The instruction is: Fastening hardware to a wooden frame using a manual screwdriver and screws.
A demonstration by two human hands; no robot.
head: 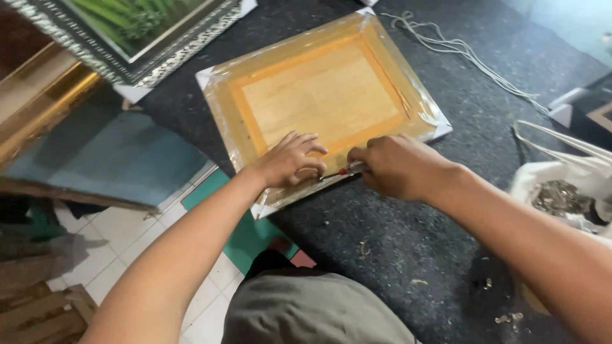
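- Picture frame (322, 95): lies face down on the dark felt-covered worktop (408, 236), wrapped in clear plastic film, with white protectors on its corners. The wooden backing board faces up. Its near edge reaches the worktop's front edge.
- Left hand (290, 162): rests palm down on the near edge of the frame. The fingers (306, 143) are slightly spread and curled, pressing on the film-covered rail.
- Right hand (398, 167): closed around a small screwdriver (344, 171) with a red-and-clear handle. The fingers pinch the handle; the tip points left toward the left hand and meets the near rail of the frame.
- White cord (459, 48): lies loose on the worktop, beyond the frame's far right corner.
- White bag (567, 191): sits open at the right edge of the worktop, holding small metal parts.
- Ornate silver frame (137, 38): lies at the far left, just beside the wrapped frame's left corner.
- Scattered debris lies on the worktop near the person's right forearm.
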